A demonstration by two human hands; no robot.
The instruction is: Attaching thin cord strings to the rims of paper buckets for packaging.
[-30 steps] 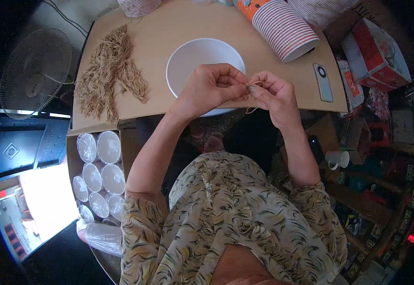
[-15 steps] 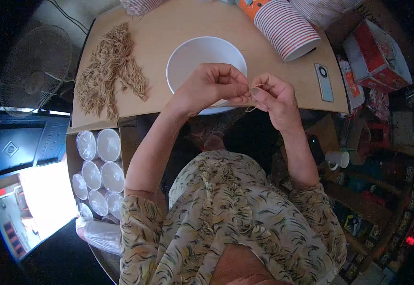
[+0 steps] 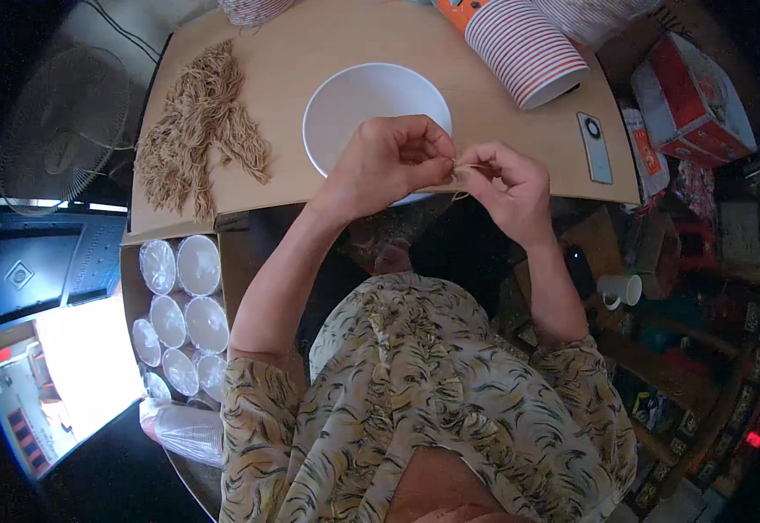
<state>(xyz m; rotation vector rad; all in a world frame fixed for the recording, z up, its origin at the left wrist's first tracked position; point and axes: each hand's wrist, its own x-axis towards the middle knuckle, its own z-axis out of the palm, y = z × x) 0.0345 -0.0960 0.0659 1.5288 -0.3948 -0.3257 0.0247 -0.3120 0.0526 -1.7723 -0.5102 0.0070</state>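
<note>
Both hands meet over the table's near edge, just in front of a white bowl [image 3: 332, 118]. Between their fingertips runs a thin tan string [image 3: 460, 196], with a small loop hanging below. My left hand [image 3: 393, 161] is closed in a pinch on one part of it. My right hand [image 3: 512, 187] pinches the string too, thumb against forefinger. How the string is twisted at the fingertips is too small to make out. A heap of similar tan strings [image 3: 197, 131] lies on the table to the left of the bowl.
The brown table [image 3: 284, 52] carries a stack of paper cups [image 3: 524, 52] at the far right and a phone [image 3: 595, 148] near its right edge. A box of wrapped cups [image 3: 168, 321] stands at lower left. A fan [image 3: 64, 131] is farther left; a white mug [image 3: 620, 290] sits at right.
My right hand has shifted slightly right and turned, its thumb now less raised. The left fingers have curled a little. Both hands still pinch the string.
</note>
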